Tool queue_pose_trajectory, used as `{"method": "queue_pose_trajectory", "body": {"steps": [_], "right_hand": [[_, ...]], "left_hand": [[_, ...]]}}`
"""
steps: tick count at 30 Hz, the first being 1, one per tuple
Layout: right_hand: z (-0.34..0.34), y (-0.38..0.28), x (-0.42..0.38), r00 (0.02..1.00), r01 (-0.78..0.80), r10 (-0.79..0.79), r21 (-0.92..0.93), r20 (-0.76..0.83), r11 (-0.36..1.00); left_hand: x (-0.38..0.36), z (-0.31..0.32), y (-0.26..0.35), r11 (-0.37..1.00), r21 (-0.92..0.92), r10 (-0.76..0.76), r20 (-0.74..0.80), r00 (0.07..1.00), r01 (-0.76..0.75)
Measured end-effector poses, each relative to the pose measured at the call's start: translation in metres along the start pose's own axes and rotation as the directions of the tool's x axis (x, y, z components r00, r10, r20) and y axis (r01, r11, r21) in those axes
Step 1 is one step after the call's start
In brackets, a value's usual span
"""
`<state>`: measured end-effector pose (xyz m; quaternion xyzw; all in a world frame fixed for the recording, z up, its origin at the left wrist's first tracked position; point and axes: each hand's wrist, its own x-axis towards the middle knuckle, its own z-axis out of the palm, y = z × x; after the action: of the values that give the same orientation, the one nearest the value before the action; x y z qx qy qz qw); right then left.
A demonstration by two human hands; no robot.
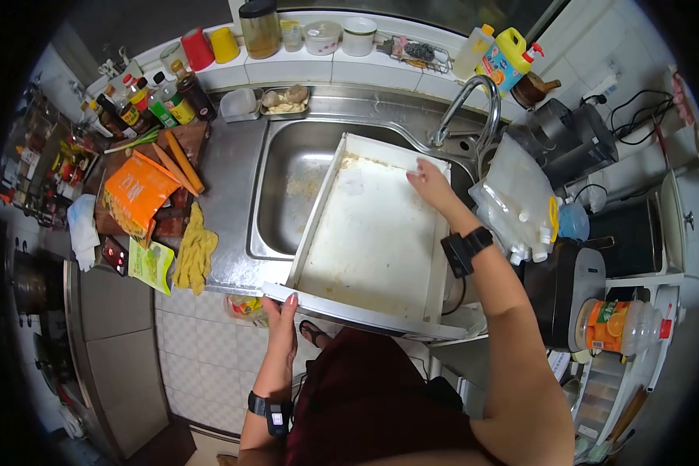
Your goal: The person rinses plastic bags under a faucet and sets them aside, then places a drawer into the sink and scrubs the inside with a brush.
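A white drawer (369, 241) with brownish stains and crumbs lies tilted across the sink and the counter's front edge. My left hand (281, 314) grips the drawer's front panel near its left corner, thumb on top and fingers underneath, partly hidden. My right hand (432, 186) is over the far right part of the drawer, close to its back wall. Its fingers are curled together, and whatever they may hold cannot be made out. Beneath the drawer's left side, the steel sink (287, 167) shows wet residue on its bottom.
A tap (481, 93) arches behind the drawer's right corner. Clear plastic pouches (516, 194) lie at right. On the left are a yellow cloth (193, 252), an orange bag (140, 190), carrots (182, 161) and sauce bottles (167, 101). Jars (260, 31) line the sill.
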<state>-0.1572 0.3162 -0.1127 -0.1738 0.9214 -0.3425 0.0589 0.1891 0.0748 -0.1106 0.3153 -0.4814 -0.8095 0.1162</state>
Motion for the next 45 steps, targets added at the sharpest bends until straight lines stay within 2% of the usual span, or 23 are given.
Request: {"method": "queue_pose_trajectory", "body": {"steps": [2, 5, 7, 10, 12, 13, 15, 16, 17, 18, 19, 21, 25, 28, 29, 31, 33, 34, 36, 39, 41, 43, 45], "right_hand": [[0.005, 0.0, 0.022, 0.988, -0.044, 0.041, -0.018, -0.151, 0.999], [0.012, 0.02, 0.041, 0.967, -0.129, 0.136, 0.046, -0.217, 0.991], [0.007, 0.033, 0.041, 0.932, -0.172, 0.193, 0.095, -0.306, 0.981], [-0.005, 0.1, 0.061, 0.813, -0.393, 0.444, 0.207, -0.377, 0.896], [-0.028, 0.121, 0.074, 0.779, -0.389, 0.569, 0.509, -0.264, 0.768], [-0.028, 0.12, 0.078, 0.703, -0.223, 0.594, 0.672, -0.391, 0.706], [-0.022, 0.17, 0.1, 0.837, -0.071, 0.38, 0.611, -0.393, 0.789], [-0.021, 0.189, 0.11, 0.899, -0.082, 0.222, 0.354, -0.376, 0.932], [-0.019, 0.208, 0.12, 0.936, -0.042, 0.053, 0.038, -0.348, 0.998], [-0.018, 0.226, 0.13, 0.944, 0.036, -0.113, -0.244, -0.31, 0.969], [-0.014, 0.207, 0.136, 0.906, -0.094, 0.029, -0.135, -0.423, 0.986], [-0.008, 0.164, 0.136, 0.793, -0.154, 0.121, -0.004, -0.597, 0.988], [-0.005, 0.137, 0.139, 0.842, -0.354, 0.205, -0.224, -0.499, 0.908], [-0.001, 0.13, 0.13, 0.799, -0.348, 0.158, -0.231, -0.58, 0.909], [-0.002, 0.131, 0.126, 0.798, -0.299, 0.087, -0.266, -0.597, 0.917], [-0.008, 0.14, 0.121, 0.795, -0.214, -0.044, -0.348, -0.605, 0.912], [-0.015, 0.151, 0.123, 0.744, -0.113, -0.199, -0.414, -0.637, 0.903], [-0.016, 0.153, 0.125, 0.739, -0.115, -0.201, -0.414, -0.643, 0.903], [-0.022, 0.158, 0.13, 0.724, -0.122, -0.203, -0.413, -0.659, 0.903], [-0.024, 0.172, 0.142, 0.821, -0.246, 0.02, -0.323, -0.57, 0.914], [-0.021, 0.181, 0.15, 0.857, -0.319, 0.141, -0.295, -0.496, 0.901], [-0.016, 0.195, 0.158, 0.89, -0.318, 0.154, -0.342, -0.429, 0.884], [-0.016, 0.192, 0.156, 0.901, -0.331, 0.186, -0.344, -0.392, 0.878]], "left_hand": [[-0.004, 0.012, 0.012, 1.0, 0.008, 0.021, -0.018, 1.0, -0.021], [-0.003, 0.009, 0.015, 0.998, 0.061, -0.034, -0.015, 0.999, 0.034], [-0.004, 0.013, 0.022, 0.997, 0.007, -0.076, -0.041, 0.996, 0.076], [-0.007, 0.018, 0.03, 0.995, 0.022, -0.093, -0.068, 0.993, 0.095], [-0.004, 0.014, 0.027, 0.997, 0.035, -0.067, -0.048, 0.997, 0.068], [-0.002, 0.013, 0.025, 0.997, 0.044, -0.065, -0.051, 0.997, 0.067], [-0.002, 0.009, 0.022, 0.997, 0.029, -0.07, -0.041, 0.997, 0.071], [-0.002, 0.009, 0.021, 0.997, 0.024, -0.072, -0.038, 0.997, 0.073], [-0.003, 0.011, 0.023, 0.997, 0.025, -0.074, -0.042, 0.996, 0.075], [-0.004, 0.013, 0.025, 0.997, 0.027, -0.067, -0.05, 0.997, 0.068], [-0.004, 0.015, 0.026, 0.998, 0.029, -0.058, -0.057, 0.997, 0.06], [-0.002, 0.012, 0.023, 0.997, 0.06, -0.047, -0.059, 0.997, 0.051], [0.001, 0.008, 0.017, 0.993, 0.088, -0.064, -0.108, 0.992, 0.074], [0.002, 0.003, 0.018, 0.974, 0.223, 0.066, -0.157, 0.985, -0.03], [0.004, 0.004, 0.021, 0.913, 0.384, 0.213, -0.166, 0.963, -0.135], [0.015, 0.022, 0.05, 0.681, 0.67, 0.487, -0.113, 0.866, -0.296], [0.023, 0.036, 0.08, 0.554, 0.768, 0.468, 0.031, 0.883, -0.32], [0.03, 0.044, 0.094, 0.482, 0.808, 0.448, 0.105, 0.888, -0.339], [0.048, 0.07, 0.116, 0.547, 0.75, 0.329, 0.218, 0.919, -0.373], [0.084, 0.11, 0.119, 0.648, 0.689, 0.118, 0.331, 0.936, -0.325], [0.119, 0.121, 0.093, 0.566, 0.732, 0.109, 0.39, 0.914, -0.38], [0.139, 0.154, 0.088, 0.452, 0.855, 0.01, 0.282, 0.959, -0.255], [0.17, 0.162, 0.063, 0.368, 0.9, 0.008, 0.247, 0.969, -0.233]]}}
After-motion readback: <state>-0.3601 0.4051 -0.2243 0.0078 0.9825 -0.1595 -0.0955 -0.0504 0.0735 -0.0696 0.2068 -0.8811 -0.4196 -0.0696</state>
